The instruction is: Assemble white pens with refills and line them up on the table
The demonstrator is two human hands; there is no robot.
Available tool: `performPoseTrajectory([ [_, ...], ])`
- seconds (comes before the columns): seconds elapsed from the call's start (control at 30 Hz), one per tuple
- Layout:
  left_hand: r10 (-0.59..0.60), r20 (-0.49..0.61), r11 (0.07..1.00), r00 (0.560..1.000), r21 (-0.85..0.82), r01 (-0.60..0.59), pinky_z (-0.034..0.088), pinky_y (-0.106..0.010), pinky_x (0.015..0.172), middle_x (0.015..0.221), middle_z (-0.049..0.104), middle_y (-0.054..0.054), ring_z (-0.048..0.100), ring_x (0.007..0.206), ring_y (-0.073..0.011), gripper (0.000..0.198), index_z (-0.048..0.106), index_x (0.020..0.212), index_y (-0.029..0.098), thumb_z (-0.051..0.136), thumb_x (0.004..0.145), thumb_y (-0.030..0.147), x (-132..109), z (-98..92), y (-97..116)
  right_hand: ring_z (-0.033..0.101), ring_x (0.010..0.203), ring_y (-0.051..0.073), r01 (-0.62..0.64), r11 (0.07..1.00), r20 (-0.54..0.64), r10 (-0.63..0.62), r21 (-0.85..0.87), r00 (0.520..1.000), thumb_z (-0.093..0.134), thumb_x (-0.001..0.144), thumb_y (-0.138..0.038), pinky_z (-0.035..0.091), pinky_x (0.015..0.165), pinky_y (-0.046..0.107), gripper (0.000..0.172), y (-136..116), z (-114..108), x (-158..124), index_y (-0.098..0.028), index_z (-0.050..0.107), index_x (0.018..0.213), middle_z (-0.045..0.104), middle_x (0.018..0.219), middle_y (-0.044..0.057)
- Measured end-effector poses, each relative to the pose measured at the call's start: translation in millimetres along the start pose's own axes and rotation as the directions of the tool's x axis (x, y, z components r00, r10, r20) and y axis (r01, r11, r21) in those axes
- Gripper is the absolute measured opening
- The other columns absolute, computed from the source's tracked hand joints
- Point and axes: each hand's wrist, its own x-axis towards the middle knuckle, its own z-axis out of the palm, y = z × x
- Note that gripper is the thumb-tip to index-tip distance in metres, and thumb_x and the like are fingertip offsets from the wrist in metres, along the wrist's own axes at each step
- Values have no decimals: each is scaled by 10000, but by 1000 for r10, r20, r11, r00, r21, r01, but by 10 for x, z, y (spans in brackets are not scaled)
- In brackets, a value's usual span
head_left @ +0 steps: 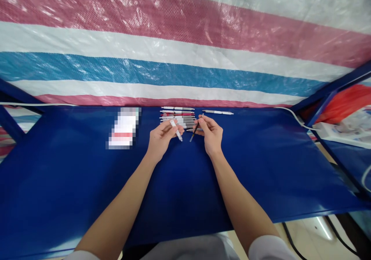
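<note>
Between thumb and fingers, my left hand [161, 138] pinches a white pen barrel [176, 130], tilted with its lower end toward me. My right hand [212, 136] grips a thin dark pen refill [195, 131] near its top, its lower end slanting down to the left. The two pieces are apart, a short way from each other. Behind my hands, several pens [185, 120], white and grey with a red one among them, lie side by side in a stack of rows. To their right lies a single white pen [218, 112].
A blue tabletop [185, 198] spreads under my arms. At left lies a blurred-out white rectangle [124, 128]. A striped plastic sheet [174, 51] hangs behind the table. At right are a blue frame post [327, 93], a white cable [295, 117] and a white tray [342, 134].
</note>
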Motion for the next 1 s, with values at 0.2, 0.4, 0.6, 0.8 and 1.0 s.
performPoseTrajectory([
  [0.2, 87, 8, 983, 996, 160, -87, 582, -353, 779, 809, 738, -38, 709, 768, -196, 246, 693, 997, 174, 737, 788, 297, -63, -11, 50, 693, 662, 134, -10, 1000, -3, 10, -25, 1000, 736, 738, -438, 618, 603, 281, 319, 12, 5, -10, -209, 703, 957, 738, 785, -5],
  [0.4, 75, 33, 962, 997, 259, -81, 575, -359, 825, 839, 740, -34, 702, 837, -223, 153, 735, 860, 211, 762, 737, 297, -126, 47, 133, 693, 660, 137, -18, 1000, -11, 17, -10, 1000, 740, 734, -435, 622, 606, 293, 324, 17, -1, 3, -210, 701, 964, 743, 795, -2],
  [0.6, 136, 132, 890, 982, 418, -180, 542, -352, 859, 848, 746, -30, 689, 848, -229, 62, 770, 811, 255, 746, 759, 277, -120, 36, 139, 689, 676, 142, -7, 1000, -5, 7, -12, 1000, 734, 736, -445, 616, 597, 298, 324, 18, -1, 10, -212, 698, 958, 736, 795, -3],
  [0.8, 211, 146, 850, 966, 460, -255, 532, -351, 854, 863, 752, -27, 690, 829, -221, 71, 778, 827, 271, 739, 770, 284, -104, 11, 91, 688, 696, 142, 9, 1000, -2, -9, -26, 1000, 734, 740, -432, 595, 581, 270, 304, 12, -3, -1, -214, 704, 951, 739, 797, -1],
  [1.0, 203, 148, 852, 968, 460, -249, 537, -368, 894, 884, 762, -13, 695, 855, -233, 82, 795, 824, 289, 747, 757, 286, -107, 9, 122, 702, 691, 152, -2, 1000, 6, 2, -30, 1000, 729, 732, -455, 603, 570, 271, 332, 13, 3, -4, -213, 697, 957, 743, 805, 5],
])
